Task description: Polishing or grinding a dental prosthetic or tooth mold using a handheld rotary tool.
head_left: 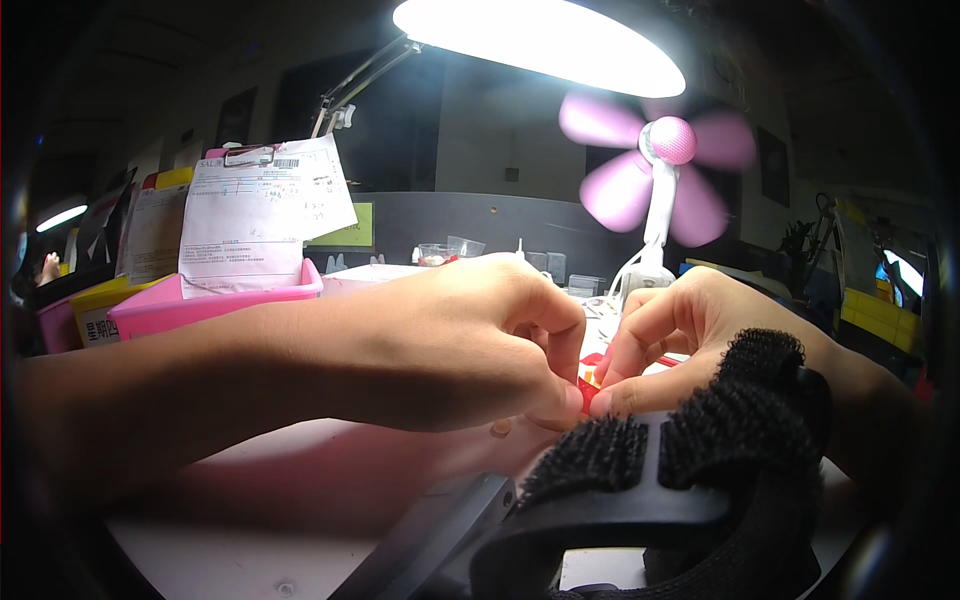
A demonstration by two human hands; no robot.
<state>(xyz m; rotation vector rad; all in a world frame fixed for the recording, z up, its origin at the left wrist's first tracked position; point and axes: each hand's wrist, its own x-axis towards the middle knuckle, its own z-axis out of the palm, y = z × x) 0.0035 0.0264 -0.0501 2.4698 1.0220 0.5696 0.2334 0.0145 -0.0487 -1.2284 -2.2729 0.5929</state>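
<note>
Between my fingertips sits a small red piece [588, 396], mostly covered, so its kind does not show. My left hand [470, 340] comes in from the left with its thumb and forefinger pinched at the piece. From the right, my right hand [680, 335] pinches the same piece with thumb and forefinger, the two thumbs nearly touching. A bit of red and a small orange spot show just behind the fingers. On the white tabletop below my left hand lies a small tan round bit [501, 427].
A pink bin [215, 305] with clipped papers [250, 215] stands at the left. Behind my hands are a pink-bladed fan [672, 140] and small clear containers [450, 248]. A bright lamp [540, 40] hangs above. A black strap with bristly pads [690, 470] blocks the lower right.
</note>
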